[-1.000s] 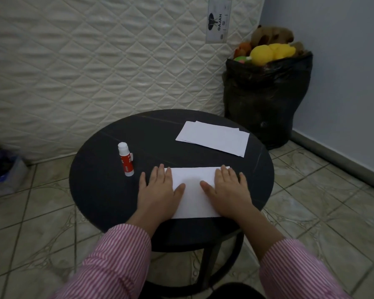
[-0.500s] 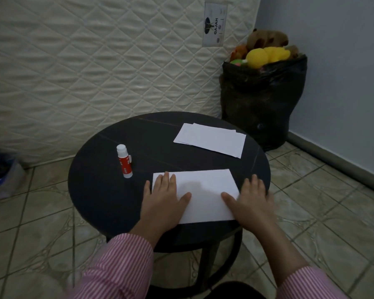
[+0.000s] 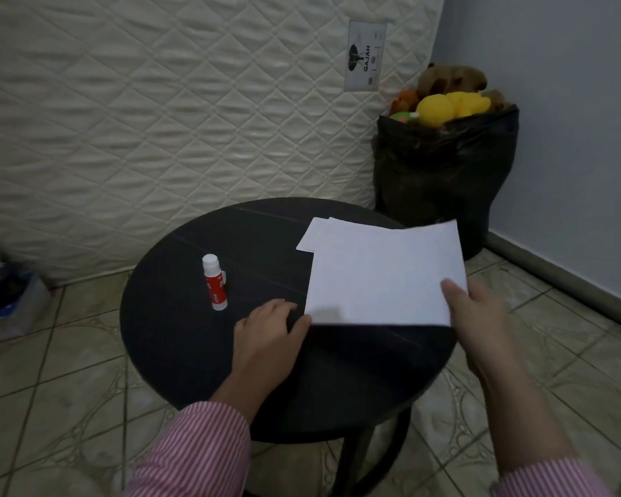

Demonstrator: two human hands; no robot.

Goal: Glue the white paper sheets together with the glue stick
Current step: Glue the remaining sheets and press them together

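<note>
Two hands logged. My right hand (image 3: 481, 317) pinches the white paper sheet (image 3: 380, 274) at its right edge, now lifted off the counter (image 3: 180, 338) where both palms pressed it a moment ago; left hand (image 3: 269, 328) lies relaxed beside its lower-left corner. Glue stick (image 3: 214, 286) stands capped left of the sheet, stacked sheets (image 3: 311, 238) behind it. Pressing looks finished; I judge this sheet bound for the stack.

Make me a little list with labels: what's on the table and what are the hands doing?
table: round, dark
glue stick: upright on the table, capped, untouched
lifted sheet: white, raised off the table
right hand: pinches the lifted sheet's right edge
left hand: by the sheet's lower left corner, grip unclear
paper stack: partly hidden behind the lifted sheet
</note>
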